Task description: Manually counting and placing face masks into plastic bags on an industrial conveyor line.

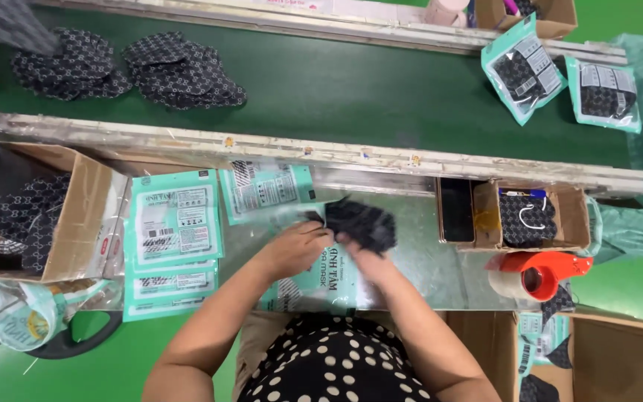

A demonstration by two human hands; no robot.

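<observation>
Black patterned mask (362, 223) pinched by both my hands, left hand (299, 249), right hand (362, 257), seemingly over teal pouch (321, 279), right of the pouch stack (175, 223).

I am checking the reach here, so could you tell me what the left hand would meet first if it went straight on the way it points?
Probably the dark patterned masks, which the left hand already seems to touch beside the right hand.

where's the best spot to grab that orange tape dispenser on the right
Probably by its orange handle, coming from above. The tape dispenser lies on its side on the steel table, roll end left, handle stretching right and free of the cardboard box behind it.
</observation>
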